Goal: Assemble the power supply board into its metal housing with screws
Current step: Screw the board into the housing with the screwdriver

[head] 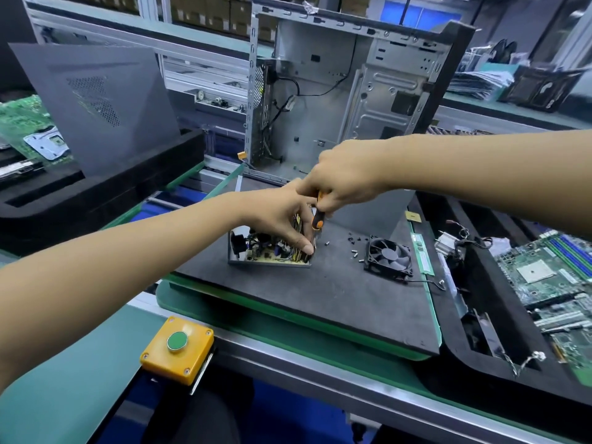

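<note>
The power supply board [272, 251] was seen seated inside its open metal housing [235, 261], which lay on the dark foam mat [320, 299] in front of the upright computer case [336, 91]. An orange-and-black screwdriver [318, 219] was gripped by the right hand [342, 177], fingers curled round the handle, with the shaft pointed down at the right end of the housing; the tip was hidden behind the left hand, so contact with a screw could not be confirmed. The left hand [285, 216] was lowered over the board's wire bundle, its fingers reaching down to the near right corner, apparently steadying the board or holding wires aside; whether anything was pinched could not be told.

The step in hand was judged to be the driving of a screw at the right end of the board. Loose screws [354, 253] were scattered on the mat between the housing and a black cooling fan [389, 257], so fastening was judged unfinished.

For the next move, the driver would need to be kept upright and pressed into the screw head while turned, with the wires kept clear of the shaft and the housing held against sliding on the mat. A further screw would then have to be picked from the mat.
</note>
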A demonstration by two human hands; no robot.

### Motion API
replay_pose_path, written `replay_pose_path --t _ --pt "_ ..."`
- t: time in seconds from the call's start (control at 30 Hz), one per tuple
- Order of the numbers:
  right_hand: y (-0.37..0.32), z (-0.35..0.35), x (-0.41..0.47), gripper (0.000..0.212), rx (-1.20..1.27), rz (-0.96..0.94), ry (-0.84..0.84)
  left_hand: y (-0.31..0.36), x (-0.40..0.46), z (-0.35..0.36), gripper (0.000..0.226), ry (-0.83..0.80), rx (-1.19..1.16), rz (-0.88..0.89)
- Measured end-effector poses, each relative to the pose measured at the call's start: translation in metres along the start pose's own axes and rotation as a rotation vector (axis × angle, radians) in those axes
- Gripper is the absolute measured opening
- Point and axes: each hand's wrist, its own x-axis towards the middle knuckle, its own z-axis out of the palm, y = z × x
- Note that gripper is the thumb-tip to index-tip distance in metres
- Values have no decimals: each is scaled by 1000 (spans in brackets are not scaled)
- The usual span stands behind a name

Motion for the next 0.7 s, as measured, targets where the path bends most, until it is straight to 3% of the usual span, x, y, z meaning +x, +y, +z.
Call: replay_pose_path --t 0.1,0.17,0.27,0.33,0.4,0.53,0.63,0.7 --pt "-5 -1 6 19 26 76 -65 1 2 0 15 8 -16 3" --pt "-1 -4 3 32 -43 1 -19 0 2 2 10 15 -39 -1" --pt "15 -9 -3 45 -277 -454 48 1 0 2 35 19 -9 4" --pt "20 -11 -1 35 -373 -645 55 1 2 2 26 17 104 50" --pt "16 -9 1 28 -265 -518 60 -1 1 2 27 4 80 15" --pt "-3 -7 11 8 154 27 -128 -2 0 1 16 -4 -45 -6" --pt "-5 -10 9 15 243 117 -238 -1 2 2 13 9 7 17" --pt "1 -14 6 35 79 -1 -189 -4 3 3 14 0 -7 -28"
